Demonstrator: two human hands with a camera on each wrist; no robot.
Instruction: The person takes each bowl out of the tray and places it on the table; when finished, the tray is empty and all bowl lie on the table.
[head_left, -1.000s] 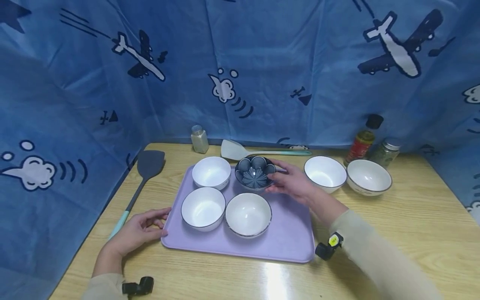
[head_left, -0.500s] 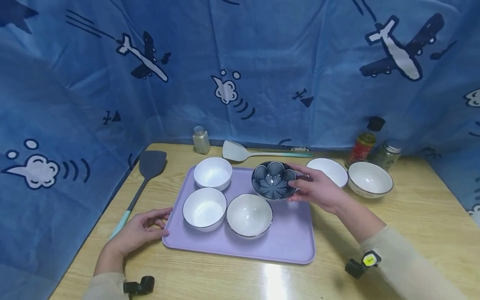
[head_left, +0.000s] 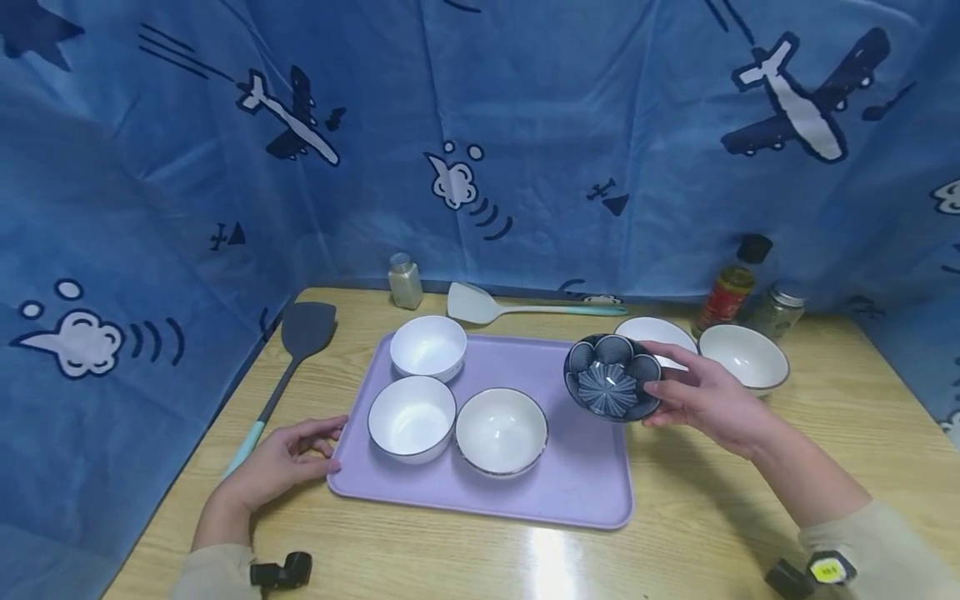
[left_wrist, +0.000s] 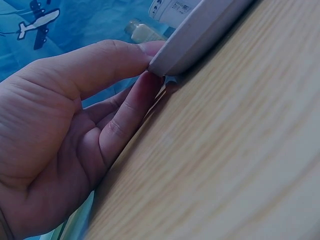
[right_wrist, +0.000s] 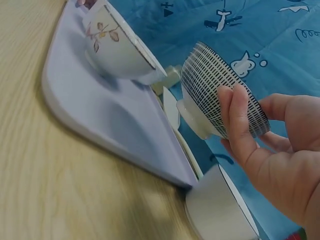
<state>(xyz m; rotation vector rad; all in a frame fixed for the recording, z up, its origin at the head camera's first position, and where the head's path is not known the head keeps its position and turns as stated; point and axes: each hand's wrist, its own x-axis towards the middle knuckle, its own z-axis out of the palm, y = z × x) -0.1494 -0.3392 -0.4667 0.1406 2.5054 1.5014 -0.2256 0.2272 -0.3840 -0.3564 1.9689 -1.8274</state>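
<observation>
My right hand (head_left: 705, 396) grips the rim of a dark blue patterned bowl (head_left: 609, 379), thumb inside and fingers beneath. In the right wrist view this bowl (right_wrist: 212, 87) shows a dashed outer wall and a pale foot, held in the air above the tray's right end. My left hand (head_left: 277, 467) pinches the left edge of the lilac tray (head_left: 581, 483); in the left wrist view the thumb lies on top of the tray's rim (left_wrist: 195, 40) and a finger below it. Three white bowls stand on the tray: one at the back (head_left: 428, 348), two in front (head_left: 412, 417) (head_left: 502, 432).
Right of the tray stand two more white bowls (head_left: 651, 332) (head_left: 742, 354), before an oil bottle (head_left: 726, 292) and a spice jar (head_left: 776, 310). A pale spatula (head_left: 480, 307) and a shaker (head_left: 406, 283) lie along the back curtain; a dark spatula (head_left: 307, 329) is left.
The right hand has lifted the dark patterned bowl off the back of the tray and carried it rightward. The left hand keeps its place at the tray's edge.
</observation>
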